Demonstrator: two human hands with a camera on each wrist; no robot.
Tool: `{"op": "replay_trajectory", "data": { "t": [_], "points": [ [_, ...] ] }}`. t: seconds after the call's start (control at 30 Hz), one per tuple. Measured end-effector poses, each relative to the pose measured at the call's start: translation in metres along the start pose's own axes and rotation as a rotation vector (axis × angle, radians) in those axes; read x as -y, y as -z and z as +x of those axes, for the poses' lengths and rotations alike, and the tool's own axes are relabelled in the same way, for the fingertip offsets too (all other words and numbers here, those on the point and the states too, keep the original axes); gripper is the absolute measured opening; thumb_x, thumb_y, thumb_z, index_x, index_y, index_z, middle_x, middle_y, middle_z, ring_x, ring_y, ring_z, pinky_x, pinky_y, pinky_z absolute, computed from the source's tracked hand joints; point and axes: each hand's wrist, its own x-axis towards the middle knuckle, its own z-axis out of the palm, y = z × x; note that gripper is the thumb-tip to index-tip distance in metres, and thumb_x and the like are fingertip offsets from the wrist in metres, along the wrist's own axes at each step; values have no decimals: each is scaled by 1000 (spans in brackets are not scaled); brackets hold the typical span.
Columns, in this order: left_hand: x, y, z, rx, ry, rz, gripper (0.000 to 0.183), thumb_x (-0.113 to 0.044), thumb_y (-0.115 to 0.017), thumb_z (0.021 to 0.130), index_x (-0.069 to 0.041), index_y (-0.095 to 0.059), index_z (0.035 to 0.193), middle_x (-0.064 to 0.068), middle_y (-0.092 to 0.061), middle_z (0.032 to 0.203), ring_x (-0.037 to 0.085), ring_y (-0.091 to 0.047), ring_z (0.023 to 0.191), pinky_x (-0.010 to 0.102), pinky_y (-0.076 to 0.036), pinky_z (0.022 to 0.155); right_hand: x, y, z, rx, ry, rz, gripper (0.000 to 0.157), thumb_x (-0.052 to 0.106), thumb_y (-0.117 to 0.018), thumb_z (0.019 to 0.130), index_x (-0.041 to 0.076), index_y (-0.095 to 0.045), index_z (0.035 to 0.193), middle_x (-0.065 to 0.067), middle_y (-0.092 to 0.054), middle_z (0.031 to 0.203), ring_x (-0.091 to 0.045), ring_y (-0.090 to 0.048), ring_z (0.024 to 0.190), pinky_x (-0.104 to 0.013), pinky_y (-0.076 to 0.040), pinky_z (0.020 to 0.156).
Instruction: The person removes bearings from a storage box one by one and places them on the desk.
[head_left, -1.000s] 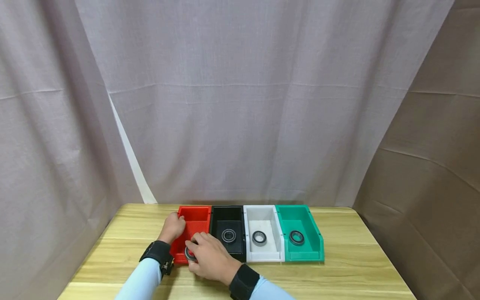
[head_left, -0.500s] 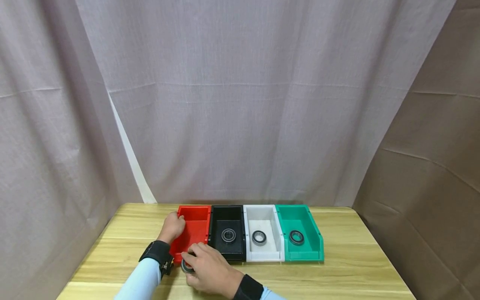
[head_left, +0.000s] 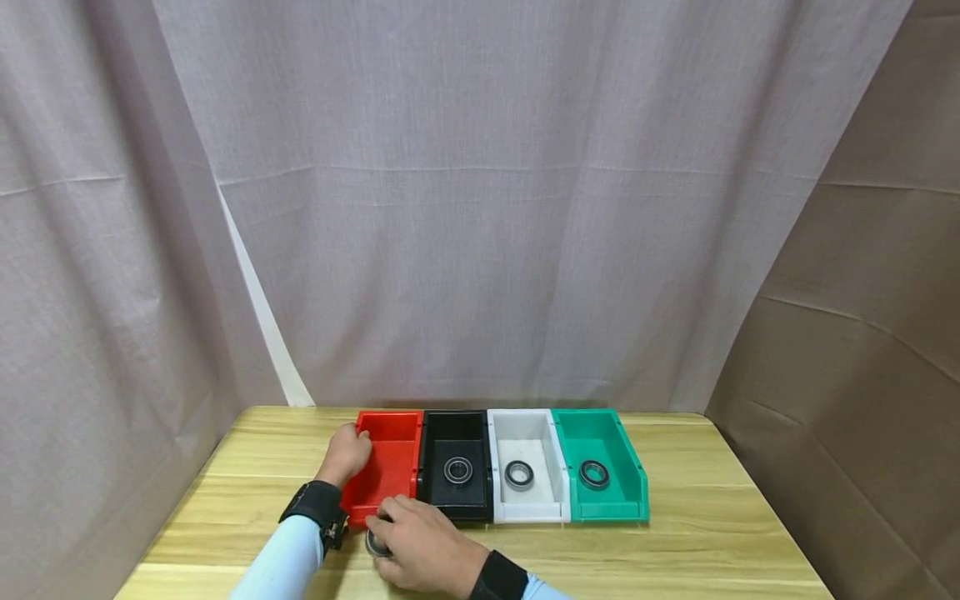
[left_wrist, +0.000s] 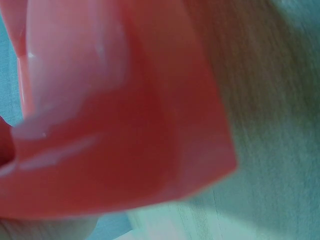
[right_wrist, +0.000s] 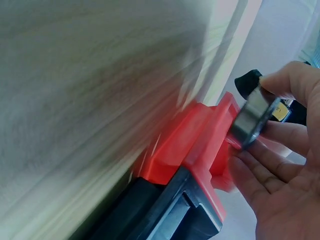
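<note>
My right hand (head_left: 427, 546) pinches a ring-shaped metal bearing (head_left: 375, 544) just in front of the red bin (head_left: 386, 467). In the right wrist view, thumb and fingers hold the bearing (right_wrist: 251, 117) on edge, close to the bin's front lip. My left hand (head_left: 347, 457) grips the red bin's left side wall, its thumb over the rim. Red plastic (left_wrist: 110, 150) fills much of the left wrist view, with part of a finger showing under its edge. No bearing shows on the visible floor of the red bin.
Right of the red bin, a black bin (head_left: 455, 429), a white bin (head_left: 522, 427) and a green bin (head_left: 588, 427) stand side by side, one bearing in each. All stand on a wooden table (head_left: 675, 550), a grey curtain (head_left: 480, 250) behind.
My right hand has drawn the bearing from over the red bin's front part back toward me, past its front lip. My left hand has stayed on the bin's wall.
</note>
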Motion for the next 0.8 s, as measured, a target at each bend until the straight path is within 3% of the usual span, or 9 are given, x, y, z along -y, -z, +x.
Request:
{"op": "replay_trajectory", "data": {
  "t": [0.23,0.5,0.8],
  "points": [
    [0,2,0,-6,-8,25,36,-11,-46,108,17,-57,127,32,-67,118,38,-62,96,52,-56,91,5,0,1,110,57,36,32,39,-68,102,25,-72,131,13,-60,99,1,-47,85,-11,-37,72],
    [0,2,-1,-1,-6,26,37,-11,-47,107,18,-56,129,33,-66,119,39,-62,98,52,-56,92,10,-4,7,302,62,163,37,35,-76,100,24,-72,135,12,-66,108,2,-49,89,-8,-44,76],
    [-3,4,-2,-4,-39,31,38,-10,-47,107,20,-57,128,35,-67,118,41,-64,99,56,-56,95,16,-14,12,299,92,202,34,35,-78,98,23,-75,130,12,-67,106,3,-47,88,-7,-39,75]
  ]
}}
